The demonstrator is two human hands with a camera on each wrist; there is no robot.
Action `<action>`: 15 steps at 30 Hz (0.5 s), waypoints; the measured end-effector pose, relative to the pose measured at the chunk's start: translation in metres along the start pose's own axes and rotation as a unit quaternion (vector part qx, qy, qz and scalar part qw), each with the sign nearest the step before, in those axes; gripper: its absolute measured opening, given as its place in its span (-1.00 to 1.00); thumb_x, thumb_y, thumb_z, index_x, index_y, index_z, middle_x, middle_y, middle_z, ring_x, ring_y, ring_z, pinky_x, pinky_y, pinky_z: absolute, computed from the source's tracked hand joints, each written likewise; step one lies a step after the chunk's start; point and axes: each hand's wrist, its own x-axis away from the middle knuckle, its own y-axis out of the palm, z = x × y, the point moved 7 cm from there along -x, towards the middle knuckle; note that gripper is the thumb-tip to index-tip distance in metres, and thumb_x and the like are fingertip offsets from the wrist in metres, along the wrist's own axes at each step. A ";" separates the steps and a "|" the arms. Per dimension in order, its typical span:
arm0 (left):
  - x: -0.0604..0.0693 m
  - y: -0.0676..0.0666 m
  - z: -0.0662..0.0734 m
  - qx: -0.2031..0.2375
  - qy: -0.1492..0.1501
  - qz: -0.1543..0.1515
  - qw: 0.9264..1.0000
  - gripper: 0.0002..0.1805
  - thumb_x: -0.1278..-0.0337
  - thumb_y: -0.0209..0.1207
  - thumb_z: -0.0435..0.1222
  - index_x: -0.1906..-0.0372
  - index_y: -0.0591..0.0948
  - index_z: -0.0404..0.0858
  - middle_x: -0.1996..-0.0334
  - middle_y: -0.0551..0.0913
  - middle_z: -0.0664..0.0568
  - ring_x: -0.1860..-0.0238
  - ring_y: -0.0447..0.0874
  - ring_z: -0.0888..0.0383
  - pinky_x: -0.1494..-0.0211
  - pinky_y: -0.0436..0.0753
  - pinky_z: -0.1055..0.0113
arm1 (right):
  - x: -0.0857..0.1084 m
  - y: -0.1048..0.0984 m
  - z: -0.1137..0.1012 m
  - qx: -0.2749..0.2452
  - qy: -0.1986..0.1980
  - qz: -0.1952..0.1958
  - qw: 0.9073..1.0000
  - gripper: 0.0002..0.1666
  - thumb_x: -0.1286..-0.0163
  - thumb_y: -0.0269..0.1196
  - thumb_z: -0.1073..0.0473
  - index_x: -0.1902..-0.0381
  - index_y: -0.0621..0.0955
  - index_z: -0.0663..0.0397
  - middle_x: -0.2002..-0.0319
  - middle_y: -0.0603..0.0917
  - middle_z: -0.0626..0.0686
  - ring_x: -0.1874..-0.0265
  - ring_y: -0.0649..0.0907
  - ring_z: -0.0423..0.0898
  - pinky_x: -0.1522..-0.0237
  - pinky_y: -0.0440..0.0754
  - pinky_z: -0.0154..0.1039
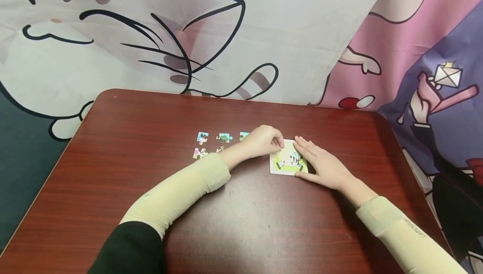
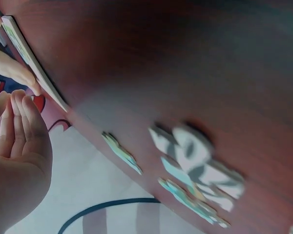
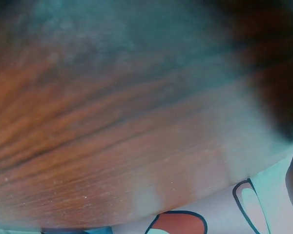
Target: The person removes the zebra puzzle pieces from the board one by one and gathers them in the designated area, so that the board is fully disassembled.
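The zebra puzzle board [image 1: 281, 161] lies on the brown table [image 1: 234, 211], right of centre and nearer the far edge than the near one, with the right hand [image 1: 326, 167] spread along its right edge, thumb at the lower right corner. The left hand [image 1: 262, 140] bends its fingertips close together over the board's upper left corner; whether they pinch anything I cannot tell. Loose puzzle pieces [image 1: 224, 138] lie beside the left hand, towards the table's far edge.
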 end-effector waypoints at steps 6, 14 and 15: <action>-0.009 0.009 0.003 0.002 -0.016 -0.012 1.000 -0.95 -0.30 0.37 -0.38 0.21 0.80 -0.26 0.24 0.84 -0.01 0.20 0.75 0.21 0.11 0.61 0.55 | 0.000 0.001 0.003 0.005 0.011 -0.003 1.000 0.14 -0.31 0.49 -0.21 -0.63 0.28 0.21 -0.65 0.28 0.23 -0.64 0.31 0.17 -0.71 0.13 -0.09; -0.018 0.022 0.006 -0.005 -0.046 -0.024 0.999 -0.91 -0.29 0.38 -0.36 0.15 0.80 -0.23 0.22 0.84 0.03 0.21 0.73 0.27 0.11 0.58 0.57 | 0.001 0.000 0.003 0.006 0.009 -0.004 1.000 0.14 -0.31 0.49 -0.19 -0.64 0.27 0.20 -0.65 0.27 0.24 -0.63 0.31 0.20 -0.68 0.20 0.01; -0.019 0.023 0.007 -0.008 -0.048 -0.024 0.999 -0.91 -0.29 0.38 -0.36 0.15 0.80 -0.22 0.22 0.84 0.04 0.22 0.73 0.27 0.11 0.58 0.57 | 0.001 0.000 0.003 0.005 0.009 -0.006 1.000 0.15 -0.31 0.48 -0.20 -0.65 0.26 0.19 -0.65 0.27 0.24 -0.64 0.31 0.20 -0.69 0.19 0.01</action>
